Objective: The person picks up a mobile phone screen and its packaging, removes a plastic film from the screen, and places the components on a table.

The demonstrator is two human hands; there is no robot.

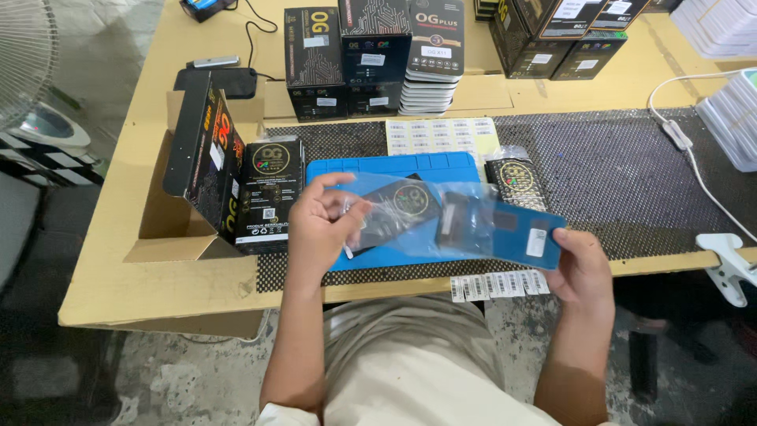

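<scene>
My left hand grips the left end of a clear plastic sleeve that holds a flat black card with a round gold emblem. My right hand holds the sleeve's right end, where a dark blue card with a small white label sits inside it. The sleeve hangs just above a blue work mat on a black dotted anti-slip mat. Another small black packet with a gold emblem lies on the mat just behind the sleeve.
An open cardboard box with black product boxes stands at the left. Stacks of black boxes line the back of the table. Sticker sheets lie behind the blue mat, barcode strips at the front edge. A white cable and clip are at the right.
</scene>
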